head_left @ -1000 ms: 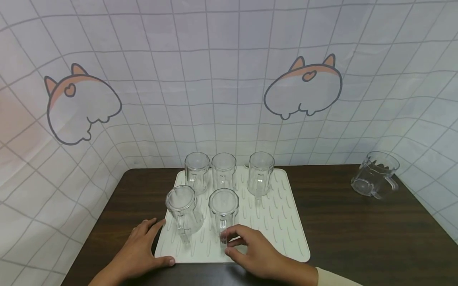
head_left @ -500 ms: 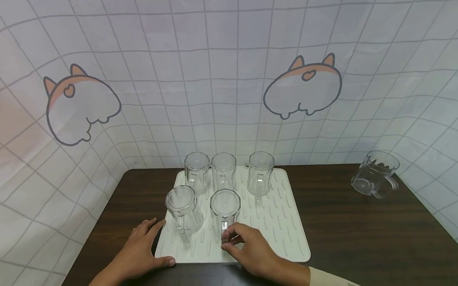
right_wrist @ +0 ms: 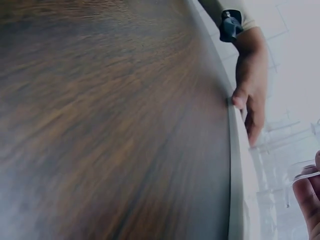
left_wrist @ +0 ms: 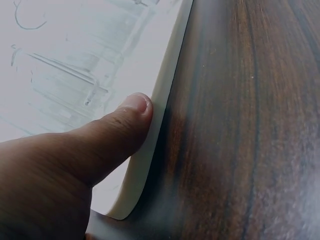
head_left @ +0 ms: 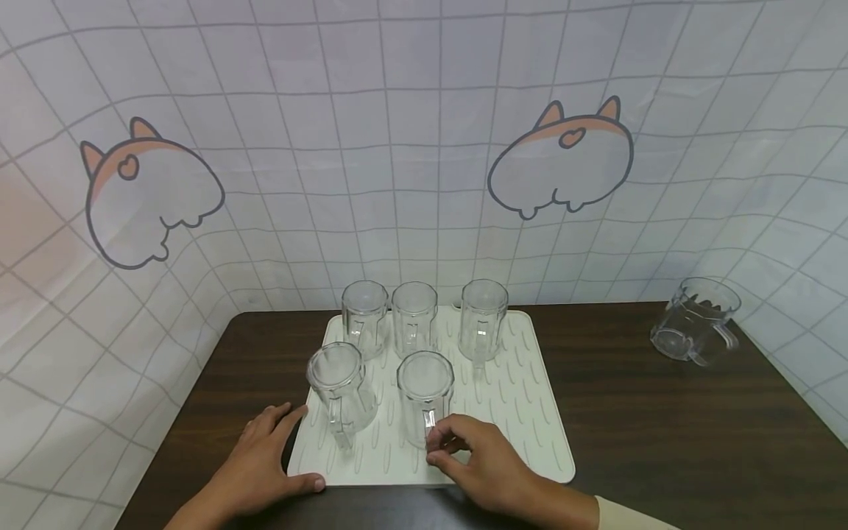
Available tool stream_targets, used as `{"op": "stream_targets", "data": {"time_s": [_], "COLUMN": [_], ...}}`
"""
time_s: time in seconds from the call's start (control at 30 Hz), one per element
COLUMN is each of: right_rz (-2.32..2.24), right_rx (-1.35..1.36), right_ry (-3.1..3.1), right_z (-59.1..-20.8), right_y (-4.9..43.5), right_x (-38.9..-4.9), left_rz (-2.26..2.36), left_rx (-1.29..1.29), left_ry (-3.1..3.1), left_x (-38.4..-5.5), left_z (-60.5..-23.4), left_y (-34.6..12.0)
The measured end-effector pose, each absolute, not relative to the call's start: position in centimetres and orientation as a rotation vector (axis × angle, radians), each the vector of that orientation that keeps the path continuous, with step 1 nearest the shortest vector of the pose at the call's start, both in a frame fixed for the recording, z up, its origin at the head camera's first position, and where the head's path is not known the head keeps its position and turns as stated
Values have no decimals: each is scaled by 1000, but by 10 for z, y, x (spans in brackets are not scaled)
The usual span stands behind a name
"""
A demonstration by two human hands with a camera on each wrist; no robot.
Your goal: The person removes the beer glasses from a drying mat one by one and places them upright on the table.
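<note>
In the head view my right hand (head_left: 486,456) pinches the handle of a clear glass mug (head_left: 425,390) at the front middle of a white ribbed mat (head_left: 510,412). This mug appears to stand base up. To its left is another clear mug (head_left: 341,386), its handle facing me. My left hand (head_left: 255,460) spans the mat's front left corner, fingers straight along the side. In the left wrist view the left thumb (left_wrist: 122,125) lies on the mat's edge. The right wrist view shows right-hand fingertips (right_wrist: 306,197) at the clear handle.
Behind, along the mat's back, stand a left mug (head_left: 364,316), a middle mug (head_left: 414,316) and a right mug (head_left: 483,320). One more glass mug (head_left: 692,324) stands far right on the dark wooden table (head_left: 629,412). A white grid-patterned curtain (head_left: 424,184) encloses the table.
My right hand has slid the front middle mug a little to the right, away from the front left mug. The left hand has stayed at the mat's corner.
</note>
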State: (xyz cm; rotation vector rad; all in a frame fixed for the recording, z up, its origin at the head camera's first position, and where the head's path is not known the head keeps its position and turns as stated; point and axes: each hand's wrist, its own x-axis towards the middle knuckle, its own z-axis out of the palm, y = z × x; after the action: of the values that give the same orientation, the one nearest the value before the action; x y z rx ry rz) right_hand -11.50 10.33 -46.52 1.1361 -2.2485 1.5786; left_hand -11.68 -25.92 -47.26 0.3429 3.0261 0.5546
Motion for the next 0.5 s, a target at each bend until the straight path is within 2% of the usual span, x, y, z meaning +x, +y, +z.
{"op": "stream_targets", "data": {"time_s": [0.5], "right_rz": [1493], "right_rx": [994], "right_ry": [-2287], "right_z": [-456], "right_y": [148], "right_x": [-114], "left_rz": [583], "left_rx": [364], "left_ry": [3047], "left_x": [-115], "left_z": [-465], "left_y": [-257]}}
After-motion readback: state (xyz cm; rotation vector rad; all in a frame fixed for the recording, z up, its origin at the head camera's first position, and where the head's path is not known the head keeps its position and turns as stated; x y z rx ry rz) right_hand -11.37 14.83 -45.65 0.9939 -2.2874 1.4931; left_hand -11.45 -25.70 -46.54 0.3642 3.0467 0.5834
